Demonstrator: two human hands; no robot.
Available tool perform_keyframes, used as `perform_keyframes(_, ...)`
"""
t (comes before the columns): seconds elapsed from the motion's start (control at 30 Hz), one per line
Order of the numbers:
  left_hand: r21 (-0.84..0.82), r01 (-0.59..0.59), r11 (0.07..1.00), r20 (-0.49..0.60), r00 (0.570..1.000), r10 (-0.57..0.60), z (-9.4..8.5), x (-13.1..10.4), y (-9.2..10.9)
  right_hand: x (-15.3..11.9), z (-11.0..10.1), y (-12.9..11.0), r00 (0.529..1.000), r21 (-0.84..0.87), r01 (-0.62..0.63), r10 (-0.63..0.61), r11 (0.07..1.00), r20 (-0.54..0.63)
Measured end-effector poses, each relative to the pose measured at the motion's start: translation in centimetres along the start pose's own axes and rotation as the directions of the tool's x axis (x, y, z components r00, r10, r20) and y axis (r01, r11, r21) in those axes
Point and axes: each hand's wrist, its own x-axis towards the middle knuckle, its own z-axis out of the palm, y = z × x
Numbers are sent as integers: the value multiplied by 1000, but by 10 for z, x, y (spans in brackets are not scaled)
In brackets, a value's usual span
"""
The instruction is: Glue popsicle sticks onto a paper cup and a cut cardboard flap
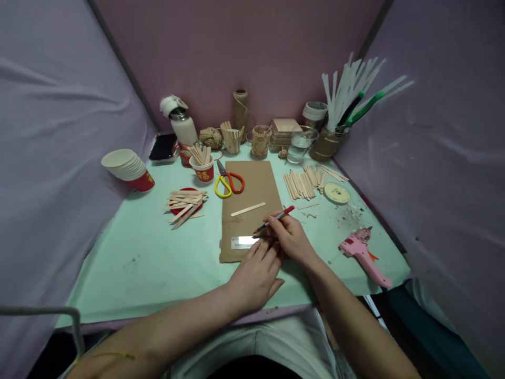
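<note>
Marking against the ruler seems to be the step in hand in the head view; the next move probably calls for a steady ruler and a controlled pen tip. The right hand pinches a red pen, its tip near the ruler's far edge; contact is unclear. The left hand lies flattened, fingers outstretched over the ruler's right part. The ruler rests on cardboard, sticking out leftward from under those fingers; a wooden stick lies beyond, apart from both hands.

From head height, the worktop is viewed forward and downward at close range, with the pink backdrop included beyond.
</note>
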Motion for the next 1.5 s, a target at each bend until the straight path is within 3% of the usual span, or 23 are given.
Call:
perform_keyframes(0.63,11,2,1000,-30,1000,-1,2,1,1,6,8,12,996,-58,-41,45,997,72)
perform_keyframes(1.0,12,6,1000,-33,999,-6,5,-1,2,8,2,9,1000,-22,-10,10,1000,29)
perform_keyframes(1.17,32,1,999,-36,999,1,4,0,1,-4,-17,6,996,40,53,-50,998,-70)
perform_keyframes(1.23,38,-11,999,-36,999,12,4,-1,1,-18,-27,9,989,-33,97,-100,995,-110)
perform_keyframes(1.33,39,-22,999,-34,999,24,4,-1,0,-46,-38,19,966,-282,187,-228,941,-119)
perform_keyframes(1.5,32,3,999,-54,999,-2,6,-2,6,-82,-40,39,917,-576,354,-395,737,58)
